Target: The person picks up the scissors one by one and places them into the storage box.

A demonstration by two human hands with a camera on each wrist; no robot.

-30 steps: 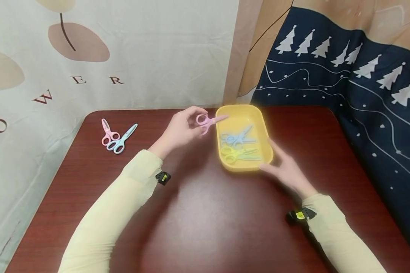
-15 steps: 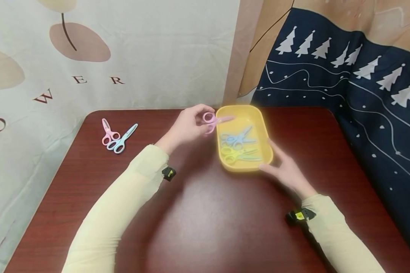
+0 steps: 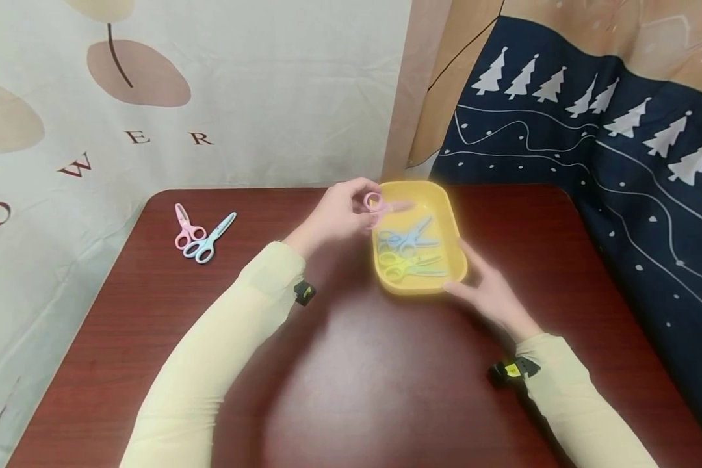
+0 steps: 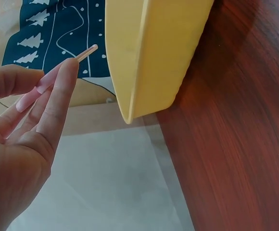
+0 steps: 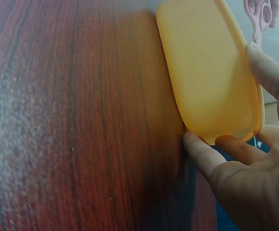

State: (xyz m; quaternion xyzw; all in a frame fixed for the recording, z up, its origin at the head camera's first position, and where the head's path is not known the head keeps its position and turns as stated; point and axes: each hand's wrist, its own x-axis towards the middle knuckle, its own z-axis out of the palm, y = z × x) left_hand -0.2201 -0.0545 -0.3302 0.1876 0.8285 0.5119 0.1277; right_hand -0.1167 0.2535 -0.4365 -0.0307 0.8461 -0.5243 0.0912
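Note:
My left hand (image 3: 339, 211) pinches pink scissors (image 3: 374, 203) by the handle loops, over the left rim of a yellow plastic bin (image 3: 429, 195). The blades point right, across the bin's far part. In the left wrist view, thumb and fingers squeeze the pink scissors (image 4: 30, 98) beside the bin's wall (image 4: 163, 57). At the bin's near right corner, my right hand (image 3: 491, 289) holds its walls, thumb and fingers spread around the corner (image 5: 226, 110). Inside lie blue scissors (image 3: 409, 240) and, nearer me, yellow-green scissors (image 3: 406, 263).
Pink scissors (image 3: 184, 227) and light blue scissors (image 3: 210, 240) lie together at the table's far left. The dark red wooden table (image 3: 351, 377) backs onto a pale printed curtain (image 3: 281, 97). A navy cloth with white trees (image 3: 520, 130) hangs at the right.
My left hand has moved right with the pink scissors, bringing them from the bin's left edge further over it. The right hand and bin have stayed put.

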